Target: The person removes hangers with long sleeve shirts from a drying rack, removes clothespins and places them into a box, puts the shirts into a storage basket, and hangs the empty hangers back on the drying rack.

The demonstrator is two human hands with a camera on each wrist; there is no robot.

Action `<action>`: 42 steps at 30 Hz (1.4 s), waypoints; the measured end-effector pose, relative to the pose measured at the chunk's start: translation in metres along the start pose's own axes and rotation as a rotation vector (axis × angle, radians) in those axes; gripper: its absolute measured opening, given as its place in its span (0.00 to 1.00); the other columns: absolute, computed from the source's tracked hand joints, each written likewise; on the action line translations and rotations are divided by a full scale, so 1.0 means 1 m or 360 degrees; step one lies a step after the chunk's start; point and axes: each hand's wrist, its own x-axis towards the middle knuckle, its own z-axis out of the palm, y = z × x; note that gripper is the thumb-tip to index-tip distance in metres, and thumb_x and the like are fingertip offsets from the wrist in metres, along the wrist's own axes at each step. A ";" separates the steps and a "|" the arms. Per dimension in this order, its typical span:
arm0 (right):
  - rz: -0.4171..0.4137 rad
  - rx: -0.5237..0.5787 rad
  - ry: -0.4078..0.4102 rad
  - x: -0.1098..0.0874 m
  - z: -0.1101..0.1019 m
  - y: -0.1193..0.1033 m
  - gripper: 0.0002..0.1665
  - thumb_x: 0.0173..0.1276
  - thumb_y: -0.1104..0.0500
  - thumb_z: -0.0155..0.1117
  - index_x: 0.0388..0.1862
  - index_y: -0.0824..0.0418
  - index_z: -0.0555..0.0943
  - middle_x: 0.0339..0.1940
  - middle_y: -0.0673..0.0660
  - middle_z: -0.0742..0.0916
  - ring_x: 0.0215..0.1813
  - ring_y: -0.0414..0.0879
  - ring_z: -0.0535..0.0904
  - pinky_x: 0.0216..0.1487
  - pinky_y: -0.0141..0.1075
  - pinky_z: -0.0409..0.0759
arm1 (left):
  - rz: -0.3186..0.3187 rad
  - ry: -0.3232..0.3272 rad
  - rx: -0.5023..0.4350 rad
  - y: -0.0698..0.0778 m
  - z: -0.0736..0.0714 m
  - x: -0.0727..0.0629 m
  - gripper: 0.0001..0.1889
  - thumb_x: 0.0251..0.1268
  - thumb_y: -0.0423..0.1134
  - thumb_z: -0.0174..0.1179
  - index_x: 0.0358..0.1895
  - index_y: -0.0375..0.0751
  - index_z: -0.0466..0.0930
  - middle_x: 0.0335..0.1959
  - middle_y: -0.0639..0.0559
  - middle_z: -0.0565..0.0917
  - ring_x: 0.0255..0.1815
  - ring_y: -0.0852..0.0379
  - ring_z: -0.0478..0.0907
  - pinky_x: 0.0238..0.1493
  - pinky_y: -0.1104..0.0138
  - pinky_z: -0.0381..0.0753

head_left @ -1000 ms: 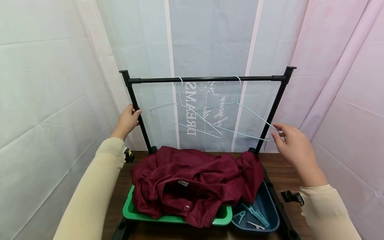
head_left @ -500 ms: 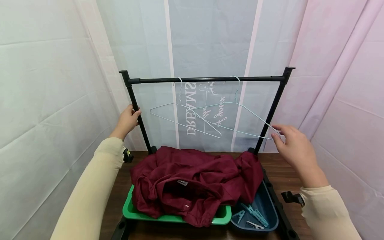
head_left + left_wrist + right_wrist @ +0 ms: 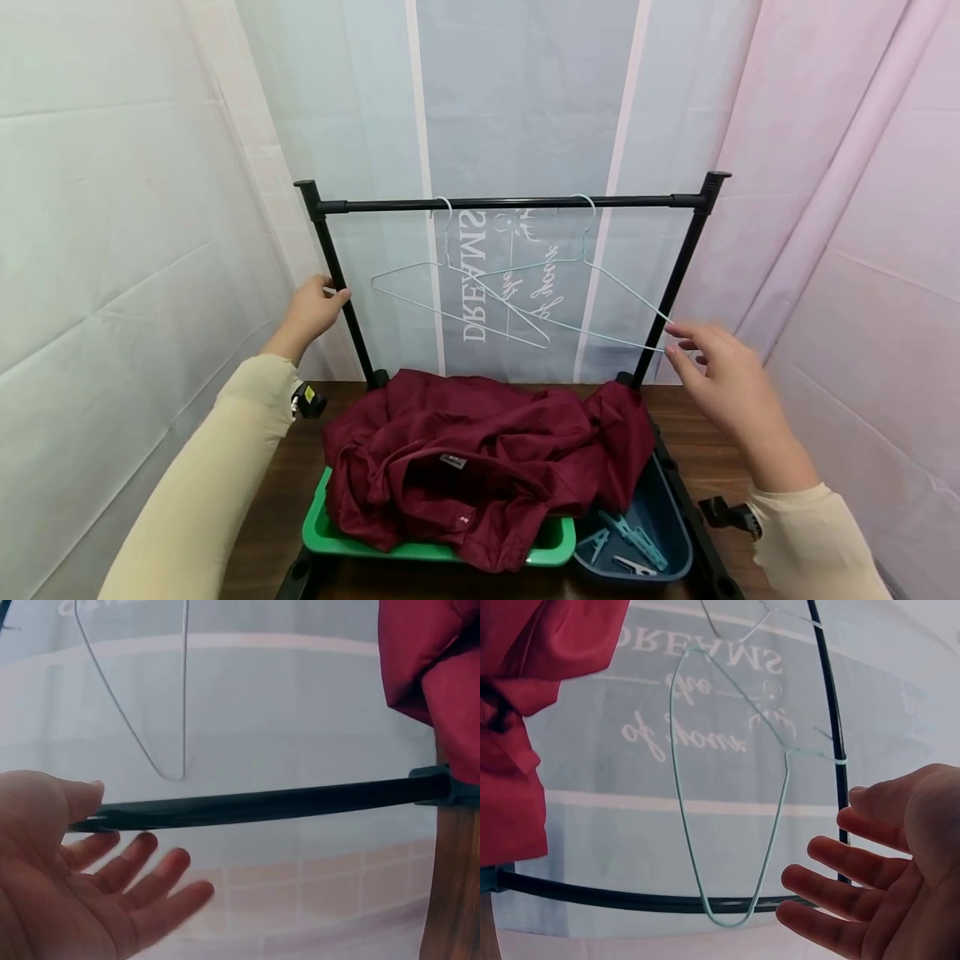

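Two wire hangers hang from the black rail [image 3: 510, 202]: a whitish one [image 3: 420, 305] on the left and a pale teal one [image 3: 600, 335] on the right. My left hand [image 3: 309, 310] is at the rack's left post [image 3: 347, 312], thumb and loose fingers [image 3: 176, 866] on either side of it. At the teal hanger's outer end is my right hand [image 3: 723, 375]; in the right wrist view its fingers are relaxed and apart from the wire. Below lies a crumpled maroon garment [image 3: 517, 433] with a collar label, over a green basket [image 3: 435, 552].
A blue basin [image 3: 678, 542] with teal and white clothespins [image 3: 637, 542] stands at the right, partly under the garment. The rack's right post [image 3: 678, 267] rises beside it. A printed curtain [image 3: 525, 100] hangs behind, and the tabletop [image 3: 697, 450] is dark wood.
The teal hanger's outer end has shifted left and my right hand has moved left with it, its fingers now off the wire. My left hand stays at the post, slightly lower.
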 end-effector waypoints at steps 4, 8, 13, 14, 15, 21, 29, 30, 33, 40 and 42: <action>-0.0017 0.0047 -0.0015 -0.005 -0.001 -0.005 0.22 0.79 0.54 0.61 0.67 0.61 0.79 0.59 0.66 0.83 0.54 0.62 0.82 0.51 0.63 0.80 | -0.0028 0.0018 -0.0021 0.001 -0.001 -0.012 0.37 0.79 0.57 0.51 0.74 0.28 0.60 0.67 0.26 0.73 0.64 0.32 0.74 0.59 0.42 0.77; 0.0003 0.0078 -0.0093 -0.009 -0.005 -0.008 0.21 0.80 0.53 0.59 0.65 0.61 0.80 0.58 0.66 0.84 0.50 0.63 0.85 0.47 0.61 0.83 | -0.0003 0.0030 -0.0037 0.001 -0.005 -0.026 0.36 0.77 0.60 0.53 0.72 0.33 0.65 0.65 0.28 0.75 0.62 0.33 0.75 0.57 0.42 0.77; 0.0057 0.0109 -0.0319 -0.013 -0.007 -0.010 0.21 0.81 0.50 0.57 0.63 0.61 0.81 0.59 0.68 0.85 0.50 0.66 0.86 0.46 0.60 0.84 | 0.0103 -0.0019 -0.0061 0.005 -0.014 -0.046 0.34 0.76 0.61 0.55 0.72 0.37 0.67 0.66 0.31 0.76 0.65 0.34 0.74 0.57 0.42 0.77; 0.0066 0.0117 -0.0362 -0.014 -0.006 -0.011 0.21 0.81 0.50 0.57 0.63 0.60 0.81 0.59 0.67 0.85 0.50 0.65 0.86 0.46 0.59 0.84 | 0.0129 -0.0037 -0.0059 0.006 -0.015 -0.050 0.35 0.76 0.61 0.55 0.72 0.38 0.67 0.66 0.32 0.76 0.66 0.35 0.73 0.57 0.42 0.78; 0.0073 0.0126 -0.0394 -0.015 -0.006 -0.012 0.21 0.81 0.49 0.57 0.62 0.60 0.81 0.59 0.67 0.85 0.51 0.64 0.86 0.47 0.58 0.84 | 0.0156 -0.0059 -0.0048 0.007 -0.016 -0.053 0.36 0.75 0.63 0.54 0.72 0.39 0.67 0.66 0.33 0.76 0.67 0.35 0.74 0.57 0.42 0.78; 0.0045 0.0175 -0.0517 -0.017 0.003 -0.012 0.21 0.79 0.49 0.61 0.63 0.60 0.81 0.55 0.63 0.87 0.50 0.57 0.87 0.47 0.54 0.85 | 0.0280 -0.0251 0.0007 0.009 -0.018 -0.075 0.39 0.73 0.68 0.53 0.75 0.45 0.65 0.69 0.38 0.76 0.68 0.36 0.74 0.59 0.40 0.77; 0.0040 0.0226 -0.0756 -0.022 0.019 -0.005 0.35 0.71 0.41 0.69 0.68 0.60 0.76 0.57 0.60 0.86 0.55 0.55 0.85 0.49 0.48 0.85 | 0.0461 -0.0569 -0.0037 0.002 -0.008 -0.110 0.32 0.73 0.57 0.62 0.74 0.49 0.67 0.69 0.43 0.76 0.69 0.39 0.74 0.63 0.42 0.76; 0.0027 0.0239 -0.0781 -0.022 0.020 -0.005 0.37 0.70 0.41 0.70 0.69 0.61 0.75 0.58 0.61 0.86 0.56 0.57 0.85 0.49 0.49 0.85 | 0.0498 -0.0613 -0.0056 0.002 -0.007 -0.114 0.32 0.72 0.55 0.63 0.74 0.49 0.67 0.70 0.44 0.75 0.69 0.39 0.74 0.64 0.42 0.75; 0.0014 0.0286 -0.0866 -0.024 0.026 -0.005 0.44 0.66 0.39 0.72 0.72 0.62 0.72 0.63 0.65 0.82 0.59 0.62 0.82 0.50 0.53 0.85 | 0.0569 -0.0750 -0.0150 0.001 -0.003 -0.128 0.33 0.71 0.49 0.66 0.75 0.51 0.66 0.71 0.45 0.74 0.71 0.39 0.72 0.66 0.41 0.74; 0.0004 0.0311 -0.1020 -0.031 0.044 -0.009 0.55 0.58 0.40 0.79 0.77 0.60 0.66 0.71 0.71 0.74 0.67 0.68 0.74 0.60 0.62 0.78 | 0.0632 -0.0899 -0.0011 0.006 0.004 -0.155 0.42 0.60 0.55 0.74 0.75 0.54 0.65 0.71 0.50 0.72 0.71 0.47 0.71 0.66 0.51 0.75; -0.0007 0.0357 -0.1071 -0.032 0.048 -0.011 0.57 0.56 0.40 0.81 0.78 0.61 0.65 0.71 0.72 0.73 0.67 0.68 0.73 0.60 0.63 0.77 | 0.0654 -0.0928 0.0059 0.007 0.007 -0.161 0.46 0.54 0.61 0.76 0.76 0.56 0.66 0.73 0.51 0.70 0.74 0.47 0.67 0.68 0.47 0.71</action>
